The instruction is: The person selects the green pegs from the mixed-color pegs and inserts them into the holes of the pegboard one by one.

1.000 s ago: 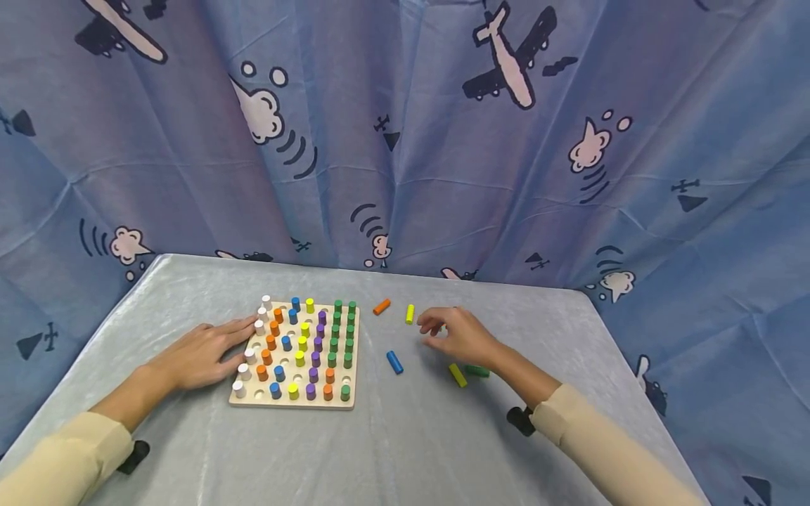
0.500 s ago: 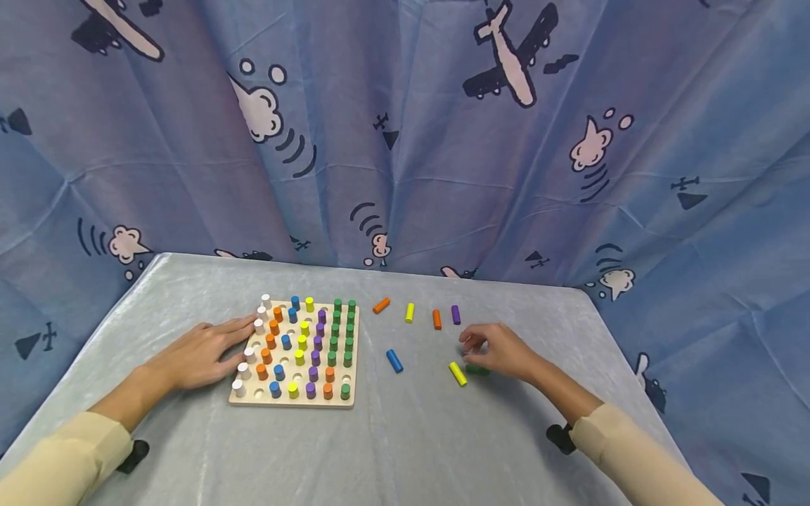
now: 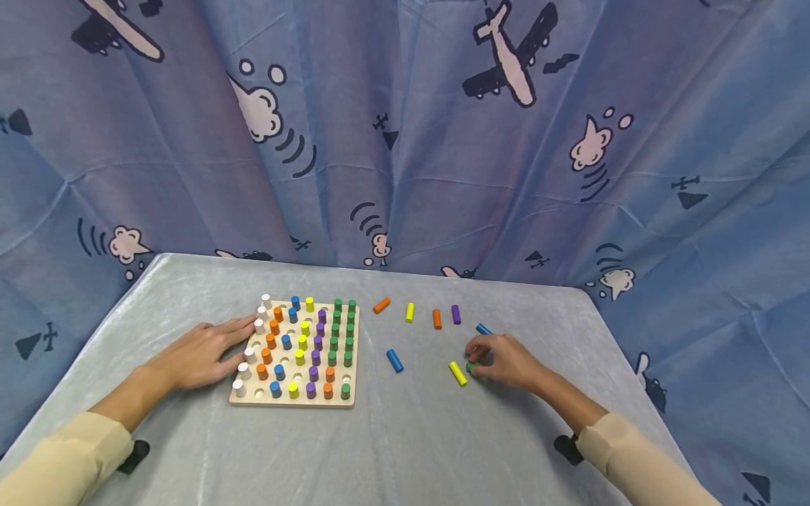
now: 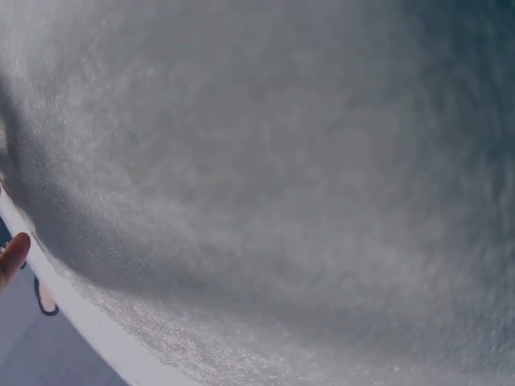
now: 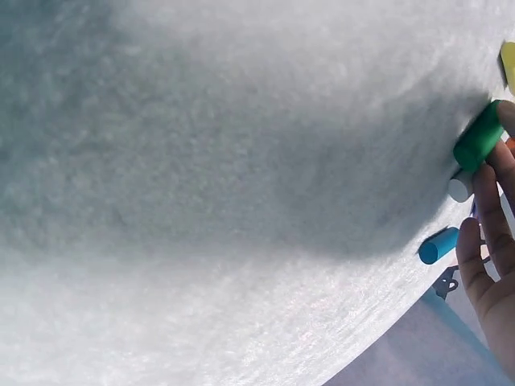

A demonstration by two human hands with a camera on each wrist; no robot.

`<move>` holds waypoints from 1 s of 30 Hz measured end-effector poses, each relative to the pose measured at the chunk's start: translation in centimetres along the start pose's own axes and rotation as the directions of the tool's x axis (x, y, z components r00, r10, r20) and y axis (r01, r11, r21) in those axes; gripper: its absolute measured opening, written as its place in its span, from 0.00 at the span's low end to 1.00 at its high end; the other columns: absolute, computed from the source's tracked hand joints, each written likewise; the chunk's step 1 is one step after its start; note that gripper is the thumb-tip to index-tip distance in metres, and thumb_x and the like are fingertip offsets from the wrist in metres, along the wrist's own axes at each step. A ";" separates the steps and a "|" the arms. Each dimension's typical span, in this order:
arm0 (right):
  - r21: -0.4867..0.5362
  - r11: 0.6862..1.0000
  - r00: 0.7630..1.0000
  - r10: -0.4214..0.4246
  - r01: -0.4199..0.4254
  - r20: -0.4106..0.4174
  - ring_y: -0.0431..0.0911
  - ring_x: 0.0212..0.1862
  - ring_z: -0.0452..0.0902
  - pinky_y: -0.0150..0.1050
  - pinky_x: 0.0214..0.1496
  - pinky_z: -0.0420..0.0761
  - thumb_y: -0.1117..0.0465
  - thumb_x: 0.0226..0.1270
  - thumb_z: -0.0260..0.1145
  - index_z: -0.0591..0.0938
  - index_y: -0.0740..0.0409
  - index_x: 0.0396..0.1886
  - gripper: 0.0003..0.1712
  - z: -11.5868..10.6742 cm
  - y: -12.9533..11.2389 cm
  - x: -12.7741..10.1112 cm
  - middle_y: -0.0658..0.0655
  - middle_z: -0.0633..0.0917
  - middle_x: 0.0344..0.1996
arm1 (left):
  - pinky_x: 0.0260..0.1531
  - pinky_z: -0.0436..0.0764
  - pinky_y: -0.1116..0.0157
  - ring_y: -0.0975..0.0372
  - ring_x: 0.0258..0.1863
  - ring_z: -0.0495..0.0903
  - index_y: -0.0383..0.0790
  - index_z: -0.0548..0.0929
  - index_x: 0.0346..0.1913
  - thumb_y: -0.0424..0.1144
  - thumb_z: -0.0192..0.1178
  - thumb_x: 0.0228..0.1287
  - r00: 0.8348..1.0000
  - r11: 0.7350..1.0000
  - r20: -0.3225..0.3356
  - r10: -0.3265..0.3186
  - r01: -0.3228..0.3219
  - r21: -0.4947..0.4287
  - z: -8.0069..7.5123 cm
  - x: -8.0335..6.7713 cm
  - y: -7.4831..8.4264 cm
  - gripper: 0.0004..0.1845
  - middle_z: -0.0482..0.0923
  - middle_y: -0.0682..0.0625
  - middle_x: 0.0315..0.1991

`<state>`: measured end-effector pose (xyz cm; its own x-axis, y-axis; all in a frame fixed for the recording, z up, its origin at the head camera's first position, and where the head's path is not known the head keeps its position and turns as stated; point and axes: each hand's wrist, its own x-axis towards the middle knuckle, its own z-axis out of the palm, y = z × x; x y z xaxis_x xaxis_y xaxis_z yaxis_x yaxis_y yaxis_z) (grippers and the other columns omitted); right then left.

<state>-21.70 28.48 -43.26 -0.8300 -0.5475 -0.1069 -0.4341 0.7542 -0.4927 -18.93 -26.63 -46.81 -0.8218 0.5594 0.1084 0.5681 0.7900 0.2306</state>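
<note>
A wooden peg board (image 3: 351, 355) holds several upright pegs in white, orange, blue, yellow, purple and green. My left hand (image 3: 243, 344) lies flat against its left edge, fingers straight, touching the white pegs. My right hand (image 3: 474, 358) is on the cloth to the right, its fingertips pinching a green peg (image 3: 471, 367) that lies there. In the right wrist view the green peg (image 5: 479, 137) sits between my fingers (image 5: 492, 201). A yellow peg (image 3: 458, 373) lies just left of it.
Loose pegs lie right of the board: orange (image 3: 382, 306), yellow (image 3: 410, 313), orange (image 3: 436, 319), purple (image 3: 455, 314), blue (image 3: 484, 329) and blue (image 3: 394, 360). The grey table (image 3: 405, 450) ends at a blue patterned curtain (image 3: 405, 140). The left wrist view shows only cloth (image 4: 282, 185).
My right hand has moved right and nearer, away from the far row of loose pegs and onto the green peg. The left hand and the board have stayed still.
</note>
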 end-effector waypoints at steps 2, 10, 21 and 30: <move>-0.013 1.000 1.000 -0.002 0.002 -0.003 0.42 0.39 0.84 0.47 0.44 0.83 0.65 0.55 0.77 0.85 0.58 0.42 0.14 0.1 0.0 -0.1 0.46 0.88 0.33 | 0.53 0.73 0.41 0.44 0.64 0.73 0.31 0.69 0.71 0.43 0.57 0.69 1.000 1.000 0.001 -0.002 0.002 0.002 0.0 0.0 0.0 0.31 0.65 0.38 0.72; -0.047 0.999 1.000 -0.009 0.008 -0.016 0.41 0.38 0.84 0.47 0.44 0.83 0.66 0.55 0.77 0.85 0.59 0.41 0.14 0.3 -0.2 -0.1 0.46 0.88 0.33 | 0.53 0.74 0.41 0.44 0.64 0.73 0.31 0.70 0.70 0.43 0.57 0.69 1.000 1.000 0.001 -0.003 0.003 0.009 0.1 0.0 -0.1 0.30 0.65 0.38 0.72; -0.048 0.998 0.999 -0.028 0.026 -0.038 0.40 0.38 0.82 0.43 0.43 0.83 0.67 0.57 0.75 0.86 0.58 0.43 0.13 0.5 -0.8 0.6 0.47 0.86 0.34 | 0.53 0.74 0.41 0.44 0.64 0.73 0.30 0.70 0.70 0.43 0.57 0.69 1.000 1.000 -0.012 0.016 -0.016 0.007 0.2 0.0 -0.1 0.31 0.65 0.38 0.72; -0.027 0.999 0.999 -0.017 0.016 -0.048 0.42 0.39 0.81 0.49 0.45 0.82 0.68 0.58 0.73 0.85 0.62 0.46 0.15 -0.3 -2.0 1.4 0.52 0.87 0.37 | 0.53 0.74 0.41 0.44 0.64 0.73 0.30 0.70 0.70 0.43 0.57 0.69 1.000 1.000 -0.012 0.013 -0.013 0.005 0.1 0.0 -0.1 0.31 0.65 0.38 0.72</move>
<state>-22.10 26.26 -42.15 -0.8382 -0.5424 -0.0571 -0.4566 0.7551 -0.4704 -18.99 -26.69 -46.94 -0.8149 0.5665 0.1228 0.5788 0.7840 0.2243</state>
